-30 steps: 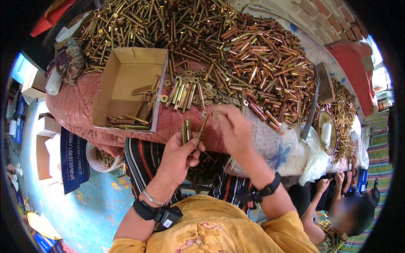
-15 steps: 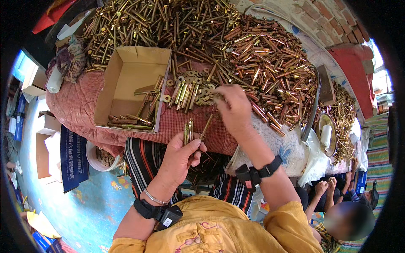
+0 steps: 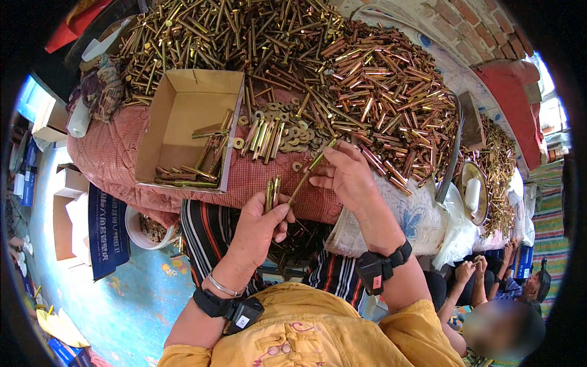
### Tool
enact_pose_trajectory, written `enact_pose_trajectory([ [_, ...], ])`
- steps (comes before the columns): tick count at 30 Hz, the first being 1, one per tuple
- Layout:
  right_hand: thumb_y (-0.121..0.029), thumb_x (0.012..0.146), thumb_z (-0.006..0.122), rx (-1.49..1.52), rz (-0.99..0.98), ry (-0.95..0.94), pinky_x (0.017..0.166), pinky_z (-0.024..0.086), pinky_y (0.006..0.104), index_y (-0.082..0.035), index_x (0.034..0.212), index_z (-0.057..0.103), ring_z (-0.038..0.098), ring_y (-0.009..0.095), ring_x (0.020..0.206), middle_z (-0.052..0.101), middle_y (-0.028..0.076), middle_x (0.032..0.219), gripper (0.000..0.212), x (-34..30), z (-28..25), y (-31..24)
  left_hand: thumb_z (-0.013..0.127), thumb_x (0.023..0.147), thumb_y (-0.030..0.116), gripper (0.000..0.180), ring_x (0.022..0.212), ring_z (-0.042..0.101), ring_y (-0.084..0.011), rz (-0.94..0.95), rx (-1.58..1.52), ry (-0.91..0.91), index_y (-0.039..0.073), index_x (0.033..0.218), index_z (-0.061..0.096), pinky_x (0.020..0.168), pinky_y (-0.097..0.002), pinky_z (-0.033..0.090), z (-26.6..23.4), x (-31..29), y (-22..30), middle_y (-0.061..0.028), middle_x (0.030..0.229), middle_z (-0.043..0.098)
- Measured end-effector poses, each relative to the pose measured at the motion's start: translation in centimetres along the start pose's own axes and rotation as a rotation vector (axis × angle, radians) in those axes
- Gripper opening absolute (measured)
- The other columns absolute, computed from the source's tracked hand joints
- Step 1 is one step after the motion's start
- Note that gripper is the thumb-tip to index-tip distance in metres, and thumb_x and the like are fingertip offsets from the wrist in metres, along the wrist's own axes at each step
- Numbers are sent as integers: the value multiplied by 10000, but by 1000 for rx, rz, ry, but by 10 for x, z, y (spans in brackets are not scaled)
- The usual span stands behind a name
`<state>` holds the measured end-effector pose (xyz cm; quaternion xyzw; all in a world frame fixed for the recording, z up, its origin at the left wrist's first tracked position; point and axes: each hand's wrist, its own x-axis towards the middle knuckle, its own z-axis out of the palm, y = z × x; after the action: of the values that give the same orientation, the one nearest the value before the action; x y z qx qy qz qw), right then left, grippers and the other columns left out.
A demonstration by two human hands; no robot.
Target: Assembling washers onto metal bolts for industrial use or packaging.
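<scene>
- Cardboard box (image 3: 202,95) sits on the left part of the red cloth (image 3: 110,144), close to its near edge; I see metal pieces (image 3: 211,153) lying along its right and near walls.
- Left hand (image 3: 254,229), just beyond the cloth's near edge: I read its fingers as curled and narrow, holding two brassy bolts (image 3: 271,192) upright, while thumb and fingertips steady the lower end of a long bolt.
- Row of shiny tubes (image 3: 264,139) lies on the cloth to the right of the box, with loose washers (image 3: 298,136) beside it.
- Long bolt (image 3: 299,185) slants between the hands, above the cloth's near edge, upper end leaning right. I judge it light, stiff and hard to damage, but smooth enough to roll or slip. The brighter stretch near its top looks like a sleeve that could slide. I would hold low on the shank and pinch the sleeve's sides.
- Right hand (image 3: 351,177), near the cloth's right edge: thumb and first finger close narrowly on the upper end; the other fingers sit looser.
- Heap of coppery tubes (image 3: 391,92) spreads beyond, by the white cloth's (image 3: 382,211) far edge; I expect single ones to roll easily.
</scene>
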<state>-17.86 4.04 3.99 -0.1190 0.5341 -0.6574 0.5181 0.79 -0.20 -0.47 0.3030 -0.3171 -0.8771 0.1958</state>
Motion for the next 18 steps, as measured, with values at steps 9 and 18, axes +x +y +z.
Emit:
enact_pose_trajectory([
  [9, -129, 883, 548, -115, -57, 68, 579, 528, 319, -44, 960, 529, 597, 163, 687, 587, 62, 851, 116, -1, -8, 11, 557, 864, 65, 127, 534, 480, -76, -34, 155, 66, 54, 975, 495, 411, -185, 369, 4, -2, 4, -49, 708, 558],
  [18, -149, 865, 578, -277, -87, 86, 577, 502, 276, -48, 966, 550, 557, 117, 692, 576, 31, 840, 146, -13, 2, 11, 532, 879, 71, 125, 543, 487, -81, -25, 265, 51, 44, 995, 492, 423, -188, 383, 9, -4, 9, -52, 716, 556],
])
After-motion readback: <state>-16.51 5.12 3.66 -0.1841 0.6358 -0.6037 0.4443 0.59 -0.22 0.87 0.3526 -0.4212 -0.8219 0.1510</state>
